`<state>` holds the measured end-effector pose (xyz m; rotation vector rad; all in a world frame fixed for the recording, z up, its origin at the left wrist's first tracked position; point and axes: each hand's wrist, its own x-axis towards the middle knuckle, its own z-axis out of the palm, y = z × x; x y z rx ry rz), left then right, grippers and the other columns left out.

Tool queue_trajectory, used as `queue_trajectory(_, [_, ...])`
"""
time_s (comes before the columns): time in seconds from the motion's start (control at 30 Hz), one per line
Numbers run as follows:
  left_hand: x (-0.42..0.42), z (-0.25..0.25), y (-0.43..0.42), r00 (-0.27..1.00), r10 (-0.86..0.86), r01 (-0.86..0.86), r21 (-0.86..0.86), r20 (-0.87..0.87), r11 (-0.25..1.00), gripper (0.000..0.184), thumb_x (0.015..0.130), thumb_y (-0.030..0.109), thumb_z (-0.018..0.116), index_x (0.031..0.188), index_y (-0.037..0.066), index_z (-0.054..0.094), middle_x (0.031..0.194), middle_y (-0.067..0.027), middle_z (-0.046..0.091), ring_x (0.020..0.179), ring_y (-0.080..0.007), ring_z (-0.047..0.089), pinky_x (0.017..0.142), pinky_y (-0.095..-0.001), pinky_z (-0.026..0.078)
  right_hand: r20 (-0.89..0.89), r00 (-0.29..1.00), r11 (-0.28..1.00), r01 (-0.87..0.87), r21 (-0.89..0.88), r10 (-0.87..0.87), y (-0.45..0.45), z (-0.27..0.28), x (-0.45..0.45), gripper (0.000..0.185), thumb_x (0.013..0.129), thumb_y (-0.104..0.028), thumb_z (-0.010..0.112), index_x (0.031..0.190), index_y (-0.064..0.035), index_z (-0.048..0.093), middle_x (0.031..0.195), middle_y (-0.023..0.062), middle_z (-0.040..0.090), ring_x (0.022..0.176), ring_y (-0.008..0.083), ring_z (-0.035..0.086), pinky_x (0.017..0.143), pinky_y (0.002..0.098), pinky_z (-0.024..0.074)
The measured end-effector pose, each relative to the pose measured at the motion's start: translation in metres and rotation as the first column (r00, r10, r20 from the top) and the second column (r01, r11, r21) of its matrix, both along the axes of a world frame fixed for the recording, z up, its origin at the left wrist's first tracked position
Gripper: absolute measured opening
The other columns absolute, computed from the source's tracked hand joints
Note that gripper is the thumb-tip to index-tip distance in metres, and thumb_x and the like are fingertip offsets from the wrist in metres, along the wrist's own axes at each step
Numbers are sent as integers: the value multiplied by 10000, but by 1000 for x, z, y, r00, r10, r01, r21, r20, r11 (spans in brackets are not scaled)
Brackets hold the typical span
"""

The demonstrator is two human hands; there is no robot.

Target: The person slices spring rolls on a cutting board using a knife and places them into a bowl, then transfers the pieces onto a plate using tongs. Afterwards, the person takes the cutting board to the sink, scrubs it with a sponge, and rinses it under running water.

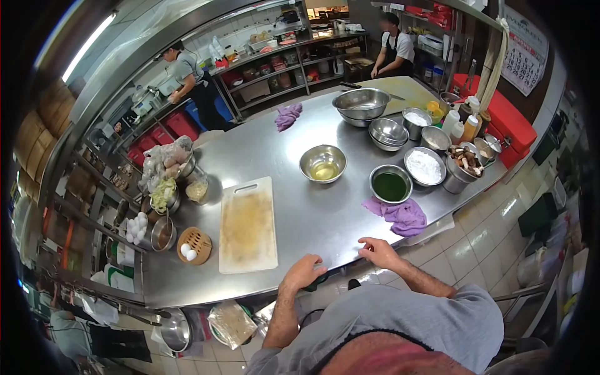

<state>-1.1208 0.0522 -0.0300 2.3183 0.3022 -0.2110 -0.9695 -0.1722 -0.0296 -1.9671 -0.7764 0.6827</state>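
Across your front stretches the steel worktop [300,219], both hands around its near edge. Just left of your left hand [320,265], the cutting board [247,250] points its long axis away from you. Ahead, well apart from both hands, sits the metal bowl [323,152] of yellowish liquid. The purple cloth [407,219] lies just beyond your right hand [364,246]. Your left fingers are parted, holding nothing; the right ones curl beside something small and white, whether pinched you can't tell.
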Motion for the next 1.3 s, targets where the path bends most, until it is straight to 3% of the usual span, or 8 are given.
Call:
queue_trajectory(0.07, [7, -2, -13, 999, -25, 25, 8, 25, 1000, 374, 792, 295, 633, 1024, 6, 579, 1014, -163, 586, 848, -266, 583, 761, -352, 464, -29, 1000, 1000, 10, 15, -10, -16, -1, -2, 376, 804, -164, 605, 1131, 11, 539, 743, 38, 592, 648, 97, 532, 604, 248, 453])
queue_trajectory(0.17, [26, 13, -37, 997, -71, 71, -6, -32, 997, 363, 798, 287, 616, 1018, 1, 577, 1035, -182, 577, 975, -318, 544, 838, -369, 434, -46, 997, 997, 61, 45, -59, -41, 9, -3, 379, 805, -160, 612, 1133, 13, 536, 740, 36, 587, 640, 93, 530, 598, 247, 456])
queue_trajectory(0.37, [82, 16, -98, 978, -209, 207, 94, 12, 974, 356, 790, 301, 623, 980, 3, 577, 964, -165, 586, 872, -301, 566, 754, -372, 448, -47, 981, 976, 194, 97, -190, -122, -2, 19, 390, 803, -160, 624, 1139, 15, 532, 742, 38, 574, 641, 95, 524, 589, 250, 458])
queue_trajectory(0.6, [176, 18, -242, 930, -367, 367, 85, -9, 926, 300, 797, 306, 614, 921, 38, 565, 903, -145, 571, 870, -305, 549, 745, -379, 438, -181, 920, 919, 372, 131, -347, -282, -22, 71, 365, 797, -123, 635, 1117, 22, 539, 694, 16, 543, 596, 75, 494, 535, 229, 429])
queue_trajectory(0.83, [268, 41, -388, 776, -627, 622, 84, 65, 779, 310, 805, 303, 612, 938, 30, 549, 950, -141, 549, 893, -313, 546, 757, -394, 438, -158, 796, 761, 604, 237, -584, -434, -8, 121, 352, 796, -91, 628, 1110, 36, 534, 700, 11, 520, 585, 76, 490, 509, 213, 415])
queue_trajectory(0.9, [290, 42, -418, 719, -683, 676, 99, 129, 730, 306, 804, 292, 616, 931, 24, 542, 940, -136, 549, 896, -311, 548, 760, -397, 437, -192, 699, 664, 715, 217, -689, -462, -3, 127, 349, 799, -89, 626, 1106, 43, 530, 698, 12, 515, 578, 71, 482, 510, 205, 415])
queue_trajectory(1.13, [384, 46, -506, 633, -762, 759, 83, 136, 646, 296, 798, 291, 621, 889, 22, 538, 908, -135, 554, 890, -311, 552, 742, -399, 436, -310, 589, 526, 807, 268, -746, -528, -25, 155, 361, 804, -85, 625, 1125, 38, 515, 716, 6, 509, 593, 61, 480, 527, 195, 422])
queue_trajectory(1.3, [475, 49, -565, 599, -773, 774, 97, 211, 626, 264, 803, 286, 610, 848, 34, 541, 852, -131, 556, 817, -311, 549, 698, -398, 428, -240, 530, 441, 831, 339, -814, -594, -11, 230, 338, 812, -92, 622, 1113, 25, 521, 735, 2, 503, 609, 56, 473, 520, 190, 413])
